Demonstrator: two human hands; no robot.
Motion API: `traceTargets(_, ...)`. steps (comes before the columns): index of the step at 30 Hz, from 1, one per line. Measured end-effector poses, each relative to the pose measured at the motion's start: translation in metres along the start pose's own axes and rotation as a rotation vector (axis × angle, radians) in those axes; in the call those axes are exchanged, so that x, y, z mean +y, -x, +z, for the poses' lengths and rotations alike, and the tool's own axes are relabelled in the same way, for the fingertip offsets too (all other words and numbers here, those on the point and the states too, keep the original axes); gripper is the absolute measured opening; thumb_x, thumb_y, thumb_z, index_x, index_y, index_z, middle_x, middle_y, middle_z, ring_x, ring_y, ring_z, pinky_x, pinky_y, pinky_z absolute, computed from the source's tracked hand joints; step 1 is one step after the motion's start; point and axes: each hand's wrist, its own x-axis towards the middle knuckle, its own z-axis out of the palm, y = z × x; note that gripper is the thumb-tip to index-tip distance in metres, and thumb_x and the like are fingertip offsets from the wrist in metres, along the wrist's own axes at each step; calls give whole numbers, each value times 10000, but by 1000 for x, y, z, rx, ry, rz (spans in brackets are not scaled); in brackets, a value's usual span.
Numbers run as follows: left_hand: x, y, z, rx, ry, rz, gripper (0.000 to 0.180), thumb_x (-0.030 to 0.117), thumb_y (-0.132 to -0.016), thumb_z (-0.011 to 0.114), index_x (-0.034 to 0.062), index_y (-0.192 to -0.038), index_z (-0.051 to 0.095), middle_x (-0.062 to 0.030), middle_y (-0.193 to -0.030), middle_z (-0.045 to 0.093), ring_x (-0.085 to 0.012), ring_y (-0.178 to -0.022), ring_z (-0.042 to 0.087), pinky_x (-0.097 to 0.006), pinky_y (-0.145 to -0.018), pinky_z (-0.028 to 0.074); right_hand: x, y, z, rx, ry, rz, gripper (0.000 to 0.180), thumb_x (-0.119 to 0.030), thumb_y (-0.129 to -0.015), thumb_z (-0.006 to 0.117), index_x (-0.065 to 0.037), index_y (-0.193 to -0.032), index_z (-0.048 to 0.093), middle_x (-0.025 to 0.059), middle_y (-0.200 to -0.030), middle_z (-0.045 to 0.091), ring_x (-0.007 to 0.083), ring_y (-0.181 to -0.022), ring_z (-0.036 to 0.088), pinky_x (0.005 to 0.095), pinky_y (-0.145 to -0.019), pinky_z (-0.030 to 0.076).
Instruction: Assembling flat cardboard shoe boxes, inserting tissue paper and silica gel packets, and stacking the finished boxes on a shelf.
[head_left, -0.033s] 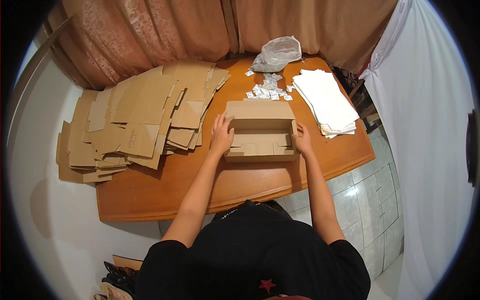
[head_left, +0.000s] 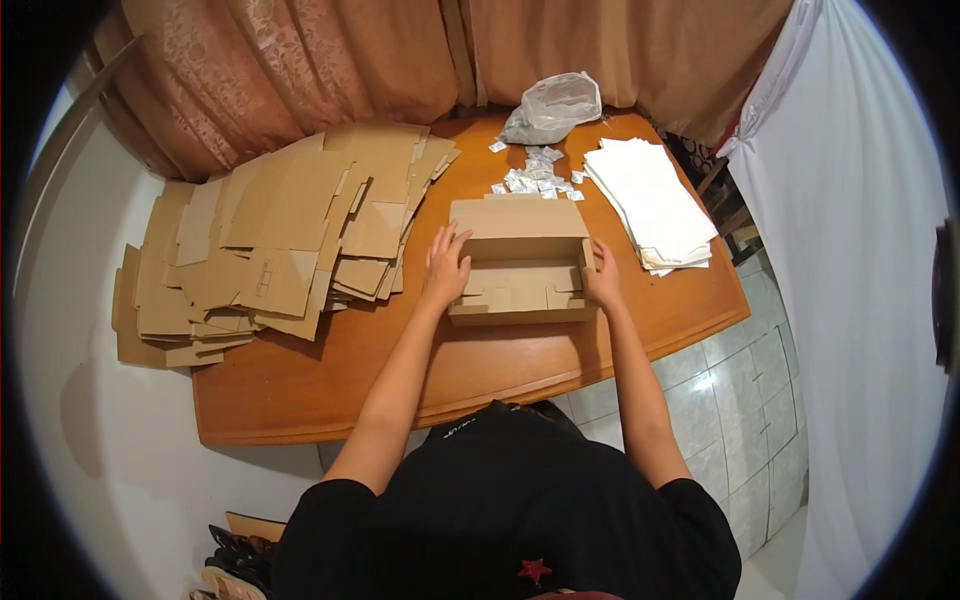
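An open brown cardboard box (head_left: 522, 314) stands on the wooden table before me, its lid flap (head_left: 520, 219) raised at the far side. Folded flaps and tabs show inside, and I see no contents. My left hand (head_left: 446, 268) is closed on the box's left end, thumb near the inner edge. At the right end, my right hand (head_left: 602, 277) grips the side wall, with its fingers partly hidden behind the cardboard.
A tall heap of flattened cardboard boxes (head_left: 285, 215) covers the table's left. Beyond the box lie small white packets (head_left: 540, 180), beside a clear plastic bag (head_left: 560, 105). White paper sheets (head_left: 650, 205) are stacked at the right. The table edge (head_left: 500, 395) curves close to my body.
Both hands keep their places on the box. The lid flap's upper edge sits very slightly farther from me, and my right fingers have shifted a little up the side wall.
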Motion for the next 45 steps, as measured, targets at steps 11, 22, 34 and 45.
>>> traceTargets(11, 27, -4, 18, -149, -167, -227, 479, 222, -770, 606, 131, -1222, 475, -102, -1362, 359, -315, -1322, 211, -608, -1018, 146, 5, -18, 1, -63, 343, -303, 503, 55, -716, 469, -52, -1205, 518, 210, -1138, 522, 335, -1066, 495, 364, -924, 393)
traceTargets(22, 178, -39, 129, -23, 70, 69, 331, 224, -761, 605, 133, -1077, 568, -126, -1287, 423, -339, -1306, 234, -559, -1030, 127, 80, -67, -123, 248, 321, -354, 302, -105, -748, 578, -75, -1048, 584, 151, -1079, 530, 314, -975, 498, 436, -892, 391)
traceTargets(34, 232, -75, 266, -586, 155, -274, 588, 266, -719, 652, -25, -1190, 455, -250, -1263, 398, -408, -1239, 284, -454, -1017, 277, 108, -117, -212, -21, 1013, -332, 452, -146, -670, 680, -141, -1108, 572, 55, -1173, 524, 275, -1195, 392, 575, -974, 284)
traceTargets(45, 222, -88, 304, -552, 594, -492, 633, 259, -712, 657, -60, -1206, 423, -242, -1216, 458, -324, -1122, 472, -362, -948, 382, 128, -117, -211, 151, 874, -616, 196, -125, -713, 662, -117, -908, 651, 45, -990, 614, 276, -1095, 480, 553, -957, 299)
